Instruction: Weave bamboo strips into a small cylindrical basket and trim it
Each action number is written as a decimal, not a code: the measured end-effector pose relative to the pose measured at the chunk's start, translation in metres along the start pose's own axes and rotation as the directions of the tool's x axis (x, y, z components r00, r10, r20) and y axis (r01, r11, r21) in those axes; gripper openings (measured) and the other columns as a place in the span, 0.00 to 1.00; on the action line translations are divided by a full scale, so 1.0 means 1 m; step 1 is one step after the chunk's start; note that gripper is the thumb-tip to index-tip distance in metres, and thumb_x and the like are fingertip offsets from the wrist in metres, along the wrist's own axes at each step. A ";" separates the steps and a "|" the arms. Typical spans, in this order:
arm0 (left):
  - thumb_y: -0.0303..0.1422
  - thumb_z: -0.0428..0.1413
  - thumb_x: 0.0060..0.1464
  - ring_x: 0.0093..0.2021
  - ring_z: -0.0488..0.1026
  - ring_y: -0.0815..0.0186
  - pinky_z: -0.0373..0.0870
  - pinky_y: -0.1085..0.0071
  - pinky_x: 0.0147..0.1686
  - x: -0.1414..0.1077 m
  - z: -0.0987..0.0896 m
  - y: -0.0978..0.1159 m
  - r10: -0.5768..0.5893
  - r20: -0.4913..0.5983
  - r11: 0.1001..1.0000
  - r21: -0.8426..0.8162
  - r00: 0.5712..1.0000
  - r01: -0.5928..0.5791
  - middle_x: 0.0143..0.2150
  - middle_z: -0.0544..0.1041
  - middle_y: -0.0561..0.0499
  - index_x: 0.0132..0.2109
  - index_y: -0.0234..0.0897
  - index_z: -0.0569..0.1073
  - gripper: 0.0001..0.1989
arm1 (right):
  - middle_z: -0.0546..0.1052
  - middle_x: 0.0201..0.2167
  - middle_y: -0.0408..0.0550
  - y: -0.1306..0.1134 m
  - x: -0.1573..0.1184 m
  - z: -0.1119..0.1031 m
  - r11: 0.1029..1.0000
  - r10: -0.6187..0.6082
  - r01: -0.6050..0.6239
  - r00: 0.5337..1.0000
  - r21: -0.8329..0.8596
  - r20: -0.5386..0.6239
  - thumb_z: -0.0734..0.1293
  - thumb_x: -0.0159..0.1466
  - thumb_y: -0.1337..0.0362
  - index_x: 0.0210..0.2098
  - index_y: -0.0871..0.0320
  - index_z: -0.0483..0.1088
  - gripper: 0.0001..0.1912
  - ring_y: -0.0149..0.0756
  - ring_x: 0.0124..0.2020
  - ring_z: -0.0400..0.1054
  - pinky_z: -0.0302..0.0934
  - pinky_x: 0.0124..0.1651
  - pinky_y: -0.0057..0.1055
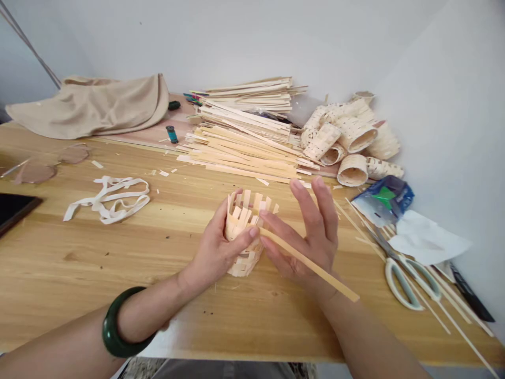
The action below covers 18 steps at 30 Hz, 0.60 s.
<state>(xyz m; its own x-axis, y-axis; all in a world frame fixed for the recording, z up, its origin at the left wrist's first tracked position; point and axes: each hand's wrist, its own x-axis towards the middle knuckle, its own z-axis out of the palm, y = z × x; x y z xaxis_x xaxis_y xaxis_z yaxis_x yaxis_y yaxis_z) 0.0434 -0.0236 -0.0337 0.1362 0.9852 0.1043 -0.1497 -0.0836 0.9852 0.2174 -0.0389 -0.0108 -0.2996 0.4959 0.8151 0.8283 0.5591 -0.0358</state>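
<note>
Left hand (211, 252) wraps the basket (236, 266) from the side, thumb pressing a strip (311, 267) onto its wall. Right hand (315, 246) is spread: two fingers raised, two digits at the strip and upright ends; can't tell how firmly they touch. I see the basket mid-frame, near the table's (173, 329) front edge; can't tell if it rests there. Done: lower wall woven. Left: upright ends loose round the top, long strip tail unwoven. Strip pile (244, 150) and woven tubes (357, 126) behind, scissors (390, 251) right.
</note>
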 end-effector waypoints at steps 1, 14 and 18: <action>0.45 0.65 0.53 0.61 0.72 0.51 0.69 0.57 0.61 0.000 0.001 0.000 0.002 0.004 1.000 -0.001 1.000 -0.002 0.63 0.74 0.39 0.66 0.36 0.62 0.39 | 0.70 0.67 0.43 0.000 0.001 0.001 0.998 -0.038 0.038 0.999 -0.043 0.000 0.67 0.68 0.56 0.51 0.46 0.75 0.13 0.48 0.75 0.49 0.51 0.73 0.52; 0.46 0.67 0.50 0.60 0.73 0.50 0.70 0.59 0.57 0.001 -0.001 0.004 -0.133 0.027 0.988 -0.071 0.991 0.134 0.60 0.76 0.40 0.66 0.36 0.64 0.40 | 0.47 0.77 0.46 -0.004 0.003 -0.002 0.895 0.156 -0.238 0.959 0.378 0.235 0.66 0.69 0.64 0.46 0.54 0.71 0.06 0.52 0.78 0.34 0.44 0.76 0.56; 0.50 0.68 0.49 0.56 0.75 0.50 0.72 0.61 0.53 -0.002 0.001 0.003 -0.228 0.145 0.954 -0.163 0.963 0.250 0.56 0.79 0.41 0.63 0.36 0.69 0.39 | 0.54 0.75 0.45 -0.006 0.003 -0.003 0.784 0.232 -0.340 0.937 0.520 0.262 0.68 0.67 0.65 0.42 0.51 0.70 0.04 0.51 0.78 0.36 0.44 0.76 0.58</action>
<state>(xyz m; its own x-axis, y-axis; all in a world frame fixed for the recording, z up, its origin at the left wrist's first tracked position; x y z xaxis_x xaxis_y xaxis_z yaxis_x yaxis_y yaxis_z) 0.0439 -0.0262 -0.0313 0.3072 0.9459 -0.1042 -0.2688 0.1913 0.9440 0.2132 -0.0422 -0.0066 -0.2125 0.7683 0.6038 0.5043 0.6155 -0.6057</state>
